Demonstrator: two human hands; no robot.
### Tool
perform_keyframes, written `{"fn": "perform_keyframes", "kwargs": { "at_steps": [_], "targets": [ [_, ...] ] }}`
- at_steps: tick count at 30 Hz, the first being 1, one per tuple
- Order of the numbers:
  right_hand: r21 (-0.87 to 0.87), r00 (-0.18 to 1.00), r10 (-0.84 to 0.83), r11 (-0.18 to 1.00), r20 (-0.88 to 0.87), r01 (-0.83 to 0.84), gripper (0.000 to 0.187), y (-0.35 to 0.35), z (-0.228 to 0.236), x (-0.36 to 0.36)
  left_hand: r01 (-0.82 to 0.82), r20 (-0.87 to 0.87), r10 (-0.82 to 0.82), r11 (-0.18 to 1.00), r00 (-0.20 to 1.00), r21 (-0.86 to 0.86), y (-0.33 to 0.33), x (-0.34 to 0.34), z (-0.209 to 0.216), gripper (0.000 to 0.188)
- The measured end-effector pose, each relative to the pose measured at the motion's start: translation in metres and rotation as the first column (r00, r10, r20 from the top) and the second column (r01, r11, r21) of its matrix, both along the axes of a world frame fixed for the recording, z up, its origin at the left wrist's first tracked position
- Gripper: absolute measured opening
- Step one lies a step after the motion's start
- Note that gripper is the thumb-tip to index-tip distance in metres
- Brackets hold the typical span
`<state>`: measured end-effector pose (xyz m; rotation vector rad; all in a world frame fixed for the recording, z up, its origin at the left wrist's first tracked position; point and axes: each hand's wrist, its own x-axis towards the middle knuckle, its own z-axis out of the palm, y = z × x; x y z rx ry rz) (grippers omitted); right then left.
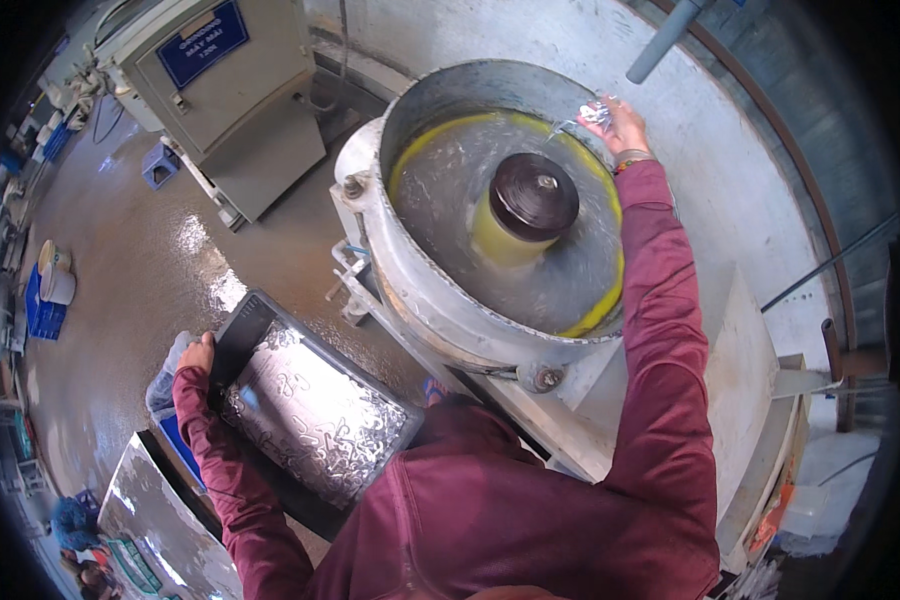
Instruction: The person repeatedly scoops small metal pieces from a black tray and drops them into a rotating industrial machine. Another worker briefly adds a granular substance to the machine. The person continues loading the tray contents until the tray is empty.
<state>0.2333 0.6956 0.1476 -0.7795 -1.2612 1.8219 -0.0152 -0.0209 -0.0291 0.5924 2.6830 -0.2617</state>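
My left hand (198, 355) is closed on the far left rim of a black plastic tub (248, 328), which is tilted against my body. Shiny small metal pieces (315, 440), some curved like hooks, lie in it, mostly toward its near side. My right hand (622, 128) is raised at the far right rim of a large round grey finishing bowl (450, 270), with a clump of small shiny metal pieces (596, 114) in its curled fingers. Inside the bowl, grey contents look smeared by motion around a yellow centre post with a dark round cap (535, 195).
A beige control cabinet (230, 90) stands beyond the bowl to the left. A grey pipe (665, 40) hangs near my right hand. On the wet floor are a small blue stool (160, 165) and white buckets (57, 283). Another person (75, 525) is at lower left.
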Motion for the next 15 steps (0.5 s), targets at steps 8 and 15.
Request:
{"fn": "perform_keyframes", "kwargs": {
  "at_steps": [8, 15],
  "targets": [
    [0.197, 0.781, -0.084, 0.979, 0.619, -0.050, 0.027, -0.022, 0.009, 0.099, 0.073, 0.016, -0.072, 0.990, 0.997, -0.119, 0.022, -0.024, -0.011, 0.026],
    [0.262, 0.544, -0.046, 0.909, 0.838, -0.325, 0.023, -0.055, 0.063, 0.142, 0.104, 0.000, -0.104, 0.993, 0.995, -0.061, 0.052, -0.029, 0.006, 0.034]
  ]
}}
